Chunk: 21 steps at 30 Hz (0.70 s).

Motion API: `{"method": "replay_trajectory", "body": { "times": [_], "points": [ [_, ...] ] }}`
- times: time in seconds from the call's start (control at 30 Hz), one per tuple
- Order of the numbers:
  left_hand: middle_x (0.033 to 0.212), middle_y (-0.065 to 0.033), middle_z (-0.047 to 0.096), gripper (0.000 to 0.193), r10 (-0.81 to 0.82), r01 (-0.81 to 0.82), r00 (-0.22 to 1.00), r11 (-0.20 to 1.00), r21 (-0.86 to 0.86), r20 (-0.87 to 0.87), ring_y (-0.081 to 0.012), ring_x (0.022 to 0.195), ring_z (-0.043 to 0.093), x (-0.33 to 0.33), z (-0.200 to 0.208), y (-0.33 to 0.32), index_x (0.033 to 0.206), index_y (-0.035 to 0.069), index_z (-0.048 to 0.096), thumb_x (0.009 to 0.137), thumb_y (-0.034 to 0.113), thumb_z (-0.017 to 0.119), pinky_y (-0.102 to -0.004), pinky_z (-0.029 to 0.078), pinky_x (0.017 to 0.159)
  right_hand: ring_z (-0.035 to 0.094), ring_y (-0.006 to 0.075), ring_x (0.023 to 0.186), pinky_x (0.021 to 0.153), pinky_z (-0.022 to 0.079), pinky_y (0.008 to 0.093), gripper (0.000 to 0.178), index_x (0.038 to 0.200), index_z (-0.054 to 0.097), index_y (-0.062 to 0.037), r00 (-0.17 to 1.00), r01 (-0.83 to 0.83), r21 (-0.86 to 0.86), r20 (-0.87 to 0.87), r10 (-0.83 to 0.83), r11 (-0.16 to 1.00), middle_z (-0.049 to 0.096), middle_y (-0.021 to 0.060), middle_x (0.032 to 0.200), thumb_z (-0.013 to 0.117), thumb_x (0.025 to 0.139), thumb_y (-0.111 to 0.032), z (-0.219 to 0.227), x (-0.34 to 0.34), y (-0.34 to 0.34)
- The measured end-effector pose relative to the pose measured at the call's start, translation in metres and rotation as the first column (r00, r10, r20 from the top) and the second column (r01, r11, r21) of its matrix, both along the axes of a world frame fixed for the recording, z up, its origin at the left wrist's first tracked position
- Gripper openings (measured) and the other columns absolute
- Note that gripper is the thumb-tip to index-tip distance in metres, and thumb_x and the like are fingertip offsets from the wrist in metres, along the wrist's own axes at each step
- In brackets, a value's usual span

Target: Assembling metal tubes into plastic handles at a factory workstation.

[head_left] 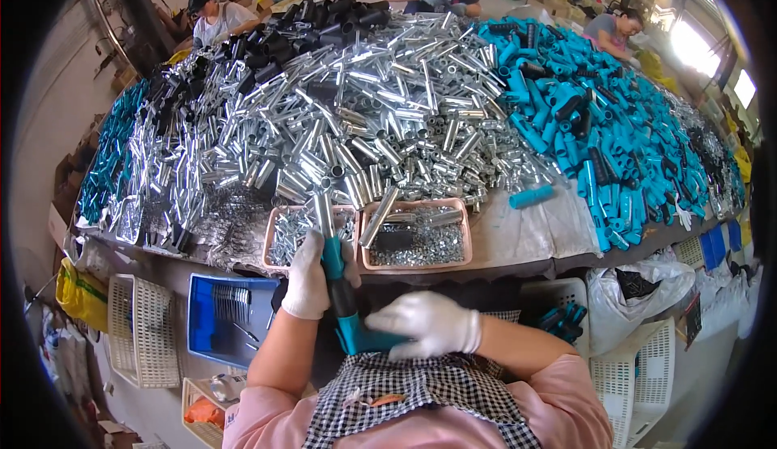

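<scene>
My left hand (307, 283), in a white glove, is wrapped round a teal-and-black tubular tool (333, 259) held upright in front of me. A shiny metal tube sticks out of its top, and its lower end widens into a teal L-shaped part by my apron. My right hand (433, 324), also gloved in white, is beside that lower part with its fingers stretched toward it; whether they touch cannot be made out. Just beyond the tool stand two pinkish trays, one with small metal parts (312, 235), the other with small fasteners (421, 247) and metal tubes.
Metal tubes (356, 117) heap the table's middle, with teal sleeves (566, 109) to the right and black ones (307, 24) behind. One teal sleeve (531, 196) lies apart. Below are a blue bin (194, 319), white crates (142, 332) and a white sack (639, 287). Several people work across the table.
</scene>
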<state>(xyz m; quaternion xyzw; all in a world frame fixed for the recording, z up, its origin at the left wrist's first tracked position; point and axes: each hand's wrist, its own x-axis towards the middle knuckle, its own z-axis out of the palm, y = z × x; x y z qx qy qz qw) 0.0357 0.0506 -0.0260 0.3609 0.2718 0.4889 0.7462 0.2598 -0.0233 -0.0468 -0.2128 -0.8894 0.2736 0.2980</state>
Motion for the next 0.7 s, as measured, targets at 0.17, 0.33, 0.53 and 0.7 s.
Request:
{"method": "replay_trajectory", "body": {
  "times": [0.17,0.33,0.53,0.7],
  "points": [
    [0.082,-0.0106,0.063,0.041,-0.287,0.289,0.896,0.956,-0.046,-0.339,-0.0186,0.064,0.061,-0.023,0.001,-0.008,0.117,0.0,0.056,0.099,0.036,0.057,-0.0283,0.048,0.063,0.067,0.0299,0.086,0.079,0.055,0.0403,0.039,0.114,0.066,-0.0076,0.559,0.716,0.363,0.213,-0.801,0.596,0.071,0.0122,0.093,0.071,0.077,-0.017,-0.009,0.11,0.08],
    [0.086,-0.007,0.064,0.035,-0.59,0.571,0.731,0.804,-0.166,-0.343,-0.0145,0.07,0.062,-0.007,-0.023,-0.013,0.115,0.001,0.057,0.097,0.031,0.062,-0.0261,0.047,0.064,0.066,0.031,0.092,0.086,0.053,0.0415,0.033,0.11,0.066,-0.0123,0.673,0.586,0.435,0.209,-0.71,0.683,0.069,0.0104,0.102,0.069,0.077,-0.017,-0.062,0.154,0.137],
    [0.084,-0.0005,0.058,0.022,-0.604,0.591,0.698,0.789,-0.166,-0.384,-0.0075,0.068,0.052,0.0,-0.031,-0.028,0.11,0.003,0.058,0.098,0.021,0.059,-0.0235,0.043,0.061,0.067,0.0349,0.09,0.079,0.053,0.0411,0.017,0.1,0.065,-0.0057,0.557,0.83,-0.032,0.077,-0.827,0.557,0.069,0.017,0.099,0.064,0.086,-0.015,-0.048,0.161,0.116],
    [0.089,0.0018,0.06,0.031,-0.627,0.641,0.597,0.748,-0.172,-0.5,-0.0056,0.081,0.052,0.0,-0.023,-0.028,0.116,0.0,0.062,0.097,0.025,0.063,-0.023,0.045,0.071,0.065,0.0193,0.085,0.076,0.053,0.032,0.016,0.1,0.065,-0.0015,0.658,0.53,-0.534,-0.23,-0.717,0.659,0.064,0.0109,0.094,0.061,0.084,0.0,0.012,0.11,0.057]
  ]
}}
